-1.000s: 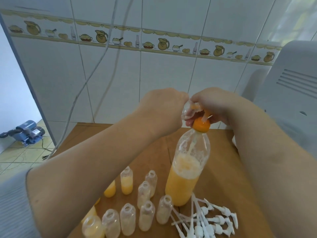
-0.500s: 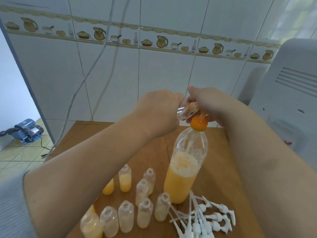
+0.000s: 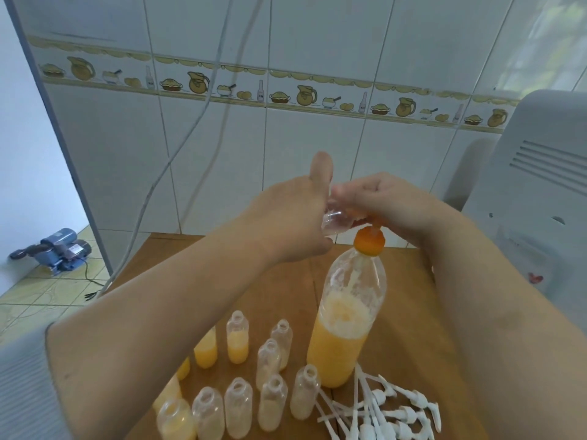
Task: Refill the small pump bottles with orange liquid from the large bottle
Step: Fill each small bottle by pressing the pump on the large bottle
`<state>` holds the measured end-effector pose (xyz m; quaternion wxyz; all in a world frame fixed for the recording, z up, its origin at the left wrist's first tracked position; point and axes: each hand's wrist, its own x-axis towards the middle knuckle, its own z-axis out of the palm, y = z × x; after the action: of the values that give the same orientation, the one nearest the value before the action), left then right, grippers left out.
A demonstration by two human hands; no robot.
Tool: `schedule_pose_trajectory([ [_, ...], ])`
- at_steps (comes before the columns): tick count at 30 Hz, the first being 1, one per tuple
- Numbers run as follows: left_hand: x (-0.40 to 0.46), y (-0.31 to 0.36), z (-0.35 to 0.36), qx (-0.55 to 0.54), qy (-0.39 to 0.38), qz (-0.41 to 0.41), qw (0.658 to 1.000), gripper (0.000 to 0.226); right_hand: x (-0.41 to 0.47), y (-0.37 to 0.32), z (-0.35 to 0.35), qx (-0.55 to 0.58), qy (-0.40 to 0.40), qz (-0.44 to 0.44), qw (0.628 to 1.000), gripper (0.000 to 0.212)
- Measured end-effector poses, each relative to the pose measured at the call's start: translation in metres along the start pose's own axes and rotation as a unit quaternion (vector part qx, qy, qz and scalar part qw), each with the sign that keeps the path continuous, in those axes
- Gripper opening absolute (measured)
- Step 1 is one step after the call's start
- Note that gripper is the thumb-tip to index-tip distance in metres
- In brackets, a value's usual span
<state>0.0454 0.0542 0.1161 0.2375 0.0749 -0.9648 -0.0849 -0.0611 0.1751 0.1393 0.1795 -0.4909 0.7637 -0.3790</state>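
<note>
A large clear bottle (image 3: pixel 346 325), roughly half full of orange liquid and foam, stands upright on the wooden table (image 3: pixel 409 312). An orange pump cap (image 3: pixel 369 241) sits on its neck. My left hand (image 3: pixel 295 220) holds a small clear bottle (image 3: pixel 335 222) tilted at the pump's spout, thumb pointing up. My right hand (image 3: pixel 384 203) rests curled over the pump head, fingers at the small bottle's mouth. Several small open bottles (image 3: pixel 270 404) stand in front, some holding orange liquid (image 3: pixel 237 344), others looking empty.
A pile of white pump tops (image 3: pixel 384 414) lies at the lower right of the table. A white appliance (image 3: pixel 536 201) stands at the right. Cables (image 3: pixel 178 160) hang down the tiled wall behind. A blue machine (image 3: pixel 60 249) sits on the floor at left.
My left thumb has lifted and now points up. The small bottle has tilted a little lower at the spout. The view has dropped slightly; the large bottle stays put.
</note>
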Motion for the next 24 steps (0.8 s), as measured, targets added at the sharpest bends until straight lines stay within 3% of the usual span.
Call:
schedule_pose_trajectory([
  [3, 0.0, -0.002, -0.002, -0.017, -0.008, 0.013, 1.0, 0.071, 0.0, -0.001, -0.004, -0.011, -0.077, -0.013, 0.997, 0.037],
  [7, 0.001, -0.005, -0.002, -0.014, -0.001, 0.023, 1.0, 0.092, 0.002, -0.002, -0.005, -0.021, -0.068, -0.022, 0.997, 0.039],
  [12, -0.001, -0.006, -0.007, -0.025, -0.012, 0.039, 0.999, 0.1, 0.004, 0.001, -0.004, -0.033, -0.061, -0.031, 0.997, 0.035],
  [16, -0.017, -0.021, -0.02, -0.153, -0.031, -0.034, 0.987, 0.096, 0.004, 0.003, -0.006, -0.039, -0.052, -0.025, 0.998, 0.026],
  [19, -0.041, -0.039, -0.01, -0.365, 0.036, -0.15, 0.918, 0.073, 0.005, 0.006, -0.006, -0.042, -0.043, -0.023, 0.998, 0.019],
  [22, -0.06, -0.035, 0.009, -0.574, 0.005, -0.227, 0.786, 0.057, 0.007, 0.009, -0.005, -0.044, -0.037, -0.023, 0.998, 0.021],
  [24, -0.064, -0.027, 0.017, -0.651, 0.02, -0.22, 0.727, 0.045, 0.008, 0.009, -0.006, -0.05, -0.043, -0.021, 0.998, 0.022],
])
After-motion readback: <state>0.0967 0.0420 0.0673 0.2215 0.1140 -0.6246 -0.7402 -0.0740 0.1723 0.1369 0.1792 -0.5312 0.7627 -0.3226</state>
